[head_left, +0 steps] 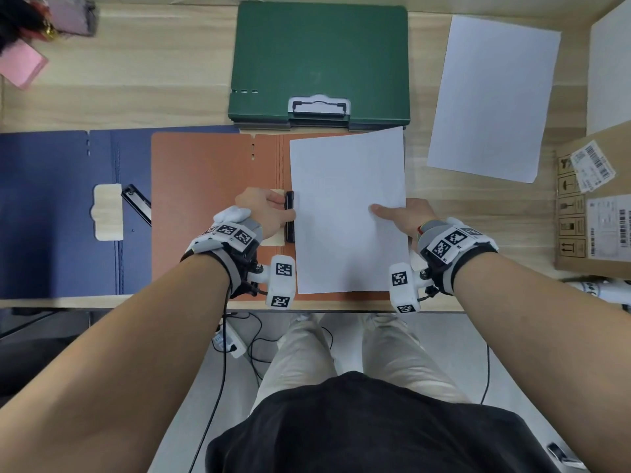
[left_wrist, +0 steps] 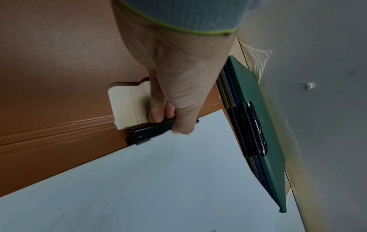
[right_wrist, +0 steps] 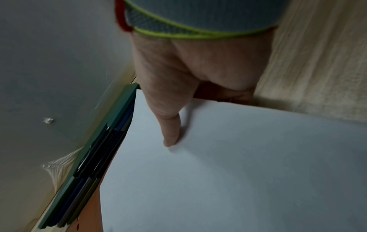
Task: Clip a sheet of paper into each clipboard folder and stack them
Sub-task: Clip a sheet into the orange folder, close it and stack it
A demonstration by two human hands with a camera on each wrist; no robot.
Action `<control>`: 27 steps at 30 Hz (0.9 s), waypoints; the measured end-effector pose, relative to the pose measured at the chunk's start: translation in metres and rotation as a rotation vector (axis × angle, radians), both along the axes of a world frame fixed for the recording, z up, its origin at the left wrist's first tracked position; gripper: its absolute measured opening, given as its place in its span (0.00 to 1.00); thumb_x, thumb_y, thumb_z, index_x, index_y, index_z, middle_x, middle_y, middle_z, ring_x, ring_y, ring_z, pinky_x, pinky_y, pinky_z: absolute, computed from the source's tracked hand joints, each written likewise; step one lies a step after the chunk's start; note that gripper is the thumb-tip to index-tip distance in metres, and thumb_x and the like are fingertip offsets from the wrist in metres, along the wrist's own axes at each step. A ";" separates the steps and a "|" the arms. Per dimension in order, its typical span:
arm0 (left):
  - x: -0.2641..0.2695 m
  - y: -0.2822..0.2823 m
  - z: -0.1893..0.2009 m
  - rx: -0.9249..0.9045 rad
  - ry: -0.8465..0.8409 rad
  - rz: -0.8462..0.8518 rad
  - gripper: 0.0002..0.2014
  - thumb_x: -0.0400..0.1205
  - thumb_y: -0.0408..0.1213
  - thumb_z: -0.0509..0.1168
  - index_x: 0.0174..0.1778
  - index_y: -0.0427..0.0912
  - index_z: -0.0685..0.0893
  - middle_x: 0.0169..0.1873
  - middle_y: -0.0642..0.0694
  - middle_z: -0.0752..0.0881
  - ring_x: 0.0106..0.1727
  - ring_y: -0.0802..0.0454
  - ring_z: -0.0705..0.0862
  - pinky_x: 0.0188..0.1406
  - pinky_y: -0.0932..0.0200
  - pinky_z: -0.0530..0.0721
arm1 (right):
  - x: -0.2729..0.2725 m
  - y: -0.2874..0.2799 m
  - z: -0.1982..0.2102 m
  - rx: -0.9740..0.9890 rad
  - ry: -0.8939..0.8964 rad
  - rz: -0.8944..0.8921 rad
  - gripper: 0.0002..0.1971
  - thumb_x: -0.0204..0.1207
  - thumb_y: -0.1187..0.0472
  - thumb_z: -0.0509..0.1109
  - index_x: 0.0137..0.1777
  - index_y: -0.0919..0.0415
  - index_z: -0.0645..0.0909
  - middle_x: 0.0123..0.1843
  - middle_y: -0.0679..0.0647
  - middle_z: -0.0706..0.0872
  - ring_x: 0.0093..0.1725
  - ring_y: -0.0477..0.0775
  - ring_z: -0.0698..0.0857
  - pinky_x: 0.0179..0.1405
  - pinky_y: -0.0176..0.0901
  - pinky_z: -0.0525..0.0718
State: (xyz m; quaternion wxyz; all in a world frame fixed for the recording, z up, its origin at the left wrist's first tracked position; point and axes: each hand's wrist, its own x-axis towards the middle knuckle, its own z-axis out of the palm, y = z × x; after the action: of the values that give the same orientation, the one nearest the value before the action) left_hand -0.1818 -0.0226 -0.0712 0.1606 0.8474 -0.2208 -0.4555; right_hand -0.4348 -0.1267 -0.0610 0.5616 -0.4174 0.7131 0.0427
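An orange clipboard folder (head_left: 211,186) lies open at the table's front edge. A white sheet of paper (head_left: 348,213) rests slightly tilted on its right half. My left hand (head_left: 266,209) pinches the folder's black clip (head_left: 290,216), thumb and fingers curled round its lever (left_wrist: 155,130). My right hand (head_left: 403,216) holds the sheet's right edge, thumb (right_wrist: 170,133) on top and the fingers hidden under the paper (right_wrist: 238,164). A blue folder (head_left: 58,213) lies open to the left, its clip (head_left: 136,203) raised. Closed folders are stacked behind, a green one (head_left: 321,59) on top.
More loose white paper (head_left: 491,97) lies at the right rear. A cardboard box (head_left: 594,206) stands at the far right edge. A pink item (head_left: 20,68) and dark clutter sit at the far left corner. Below the table edge are cables and my legs.
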 end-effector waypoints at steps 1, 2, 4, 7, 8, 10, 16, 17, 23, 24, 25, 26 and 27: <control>0.000 0.000 0.000 0.000 -0.006 -0.003 0.14 0.71 0.38 0.81 0.51 0.43 0.90 0.46 0.48 0.91 0.47 0.50 0.90 0.55 0.52 0.90 | 0.000 0.000 0.000 0.005 -0.004 0.006 0.32 0.69 0.47 0.81 0.66 0.66 0.79 0.61 0.55 0.85 0.57 0.58 0.84 0.57 0.47 0.82; -0.001 -0.001 0.001 0.003 -0.013 -0.007 0.15 0.72 0.39 0.81 0.52 0.42 0.90 0.46 0.48 0.91 0.47 0.50 0.90 0.56 0.53 0.90 | -0.001 0.000 -0.001 0.008 -0.005 0.006 0.32 0.68 0.46 0.81 0.66 0.66 0.79 0.60 0.55 0.85 0.57 0.58 0.84 0.58 0.47 0.82; -0.001 -0.001 0.001 0.013 -0.025 -0.010 0.15 0.71 0.40 0.81 0.53 0.43 0.90 0.47 0.49 0.91 0.48 0.51 0.90 0.56 0.53 0.89 | 0.000 0.000 -0.002 0.018 -0.011 -0.003 0.31 0.67 0.46 0.82 0.64 0.65 0.80 0.60 0.55 0.86 0.58 0.58 0.85 0.59 0.47 0.83; -0.002 -0.002 0.003 0.030 -0.038 -0.011 0.14 0.71 0.41 0.81 0.51 0.45 0.90 0.46 0.51 0.91 0.47 0.52 0.89 0.55 0.56 0.89 | -0.001 0.001 -0.005 0.026 -0.026 -0.003 0.26 0.67 0.48 0.82 0.58 0.63 0.82 0.59 0.55 0.87 0.57 0.56 0.85 0.60 0.46 0.83; -0.003 -0.003 0.003 0.038 -0.046 -0.015 0.14 0.71 0.42 0.81 0.50 0.46 0.90 0.46 0.51 0.91 0.47 0.52 0.89 0.55 0.56 0.88 | -0.001 0.001 -0.005 0.026 -0.032 -0.004 0.27 0.67 0.48 0.83 0.58 0.64 0.82 0.59 0.54 0.87 0.57 0.56 0.85 0.60 0.46 0.83; -0.004 -0.004 0.003 0.048 -0.057 -0.016 0.15 0.70 0.42 0.81 0.51 0.46 0.90 0.46 0.52 0.91 0.47 0.52 0.89 0.54 0.56 0.89 | -0.002 0.001 -0.007 0.027 -0.031 -0.004 0.33 0.64 0.46 0.84 0.63 0.66 0.81 0.61 0.55 0.87 0.59 0.57 0.85 0.63 0.48 0.83; -0.005 -0.005 0.004 0.078 -0.075 -0.015 0.16 0.68 0.46 0.82 0.49 0.48 0.90 0.43 0.55 0.90 0.44 0.55 0.89 0.52 0.55 0.90 | -0.003 -0.001 -0.015 0.029 -0.004 0.029 0.39 0.62 0.42 0.84 0.67 0.67 0.79 0.64 0.56 0.86 0.63 0.58 0.84 0.67 0.52 0.82; -0.006 -0.006 0.005 0.084 -0.076 -0.013 0.16 0.67 0.46 0.82 0.49 0.49 0.90 0.42 0.56 0.90 0.44 0.55 0.89 0.52 0.54 0.90 | -0.003 -0.001 -0.014 0.029 -0.005 0.033 0.38 0.62 0.43 0.84 0.66 0.67 0.80 0.63 0.56 0.86 0.62 0.58 0.84 0.66 0.51 0.82; -0.009 -0.007 0.007 0.094 -0.109 -0.027 0.17 0.69 0.45 0.81 0.51 0.47 0.90 0.48 0.55 0.89 0.46 0.54 0.88 0.49 0.59 0.87 | -0.003 -0.001 -0.017 0.030 0.007 0.067 0.49 0.55 0.37 0.84 0.70 0.68 0.78 0.68 0.57 0.84 0.67 0.58 0.82 0.69 0.51 0.81; -0.010 -0.008 0.007 0.099 -0.121 -0.029 0.17 0.69 0.46 0.81 0.52 0.47 0.90 0.48 0.55 0.89 0.46 0.54 0.88 0.49 0.59 0.87 | -0.003 -0.001 -0.017 0.030 0.013 0.074 0.49 0.55 0.36 0.84 0.71 0.68 0.77 0.69 0.57 0.83 0.68 0.58 0.82 0.69 0.51 0.80; -0.011 -0.009 0.008 0.109 -0.135 -0.032 0.19 0.68 0.46 0.81 0.53 0.47 0.90 0.48 0.54 0.90 0.46 0.53 0.88 0.50 0.57 0.88 | -0.003 -0.002 -0.019 0.024 0.020 0.077 0.50 0.56 0.37 0.84 0.72 0.69 0.76 0.71 0.58 0.82 0.69 0.59 0.81 0.70 0.51 0.80; -0.012 -0.010 0.008 0.118 -0.146 -0.037 0.20 0.68 0.47 0.81 0.54 0.47 0.90 0.48 0.53 0.90 0.46 0.53 0.89 0.51 0.56 0.89 | -0.003 -0.002 -0.020 0.024 0.028 0.080 0.50 0.57 0.37 0.84 0.73 0.69 0.75 0.72 0.59 0.81 0.70 0.59 0.80 0.71 0.52 0.79; -0.013 -0.011 0.008 0.127 -0.154 -0.045 0.21 0.68 0.47 0.81 0.56 0.47 0.90 0.49 0.52 0.91 0.47 0.52 0.89 0.52 0.54 0.89 | -0.003 -0.003 -0.021 0.024 0.029 0.078 0.51 0.57 0.37 0.84 0.74 0.70 0.74 0.73 0.59 0.80 0.71 0.60 0.80 0.71 0.53 0.79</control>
State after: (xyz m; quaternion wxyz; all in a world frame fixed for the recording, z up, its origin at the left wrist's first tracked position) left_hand -0.1947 -0.0334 -0.0628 0.0788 0.8832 -0.2221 -0.4055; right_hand -0.4382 -0.1292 -0.0819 0.5542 -0.4375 0.7037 0.0792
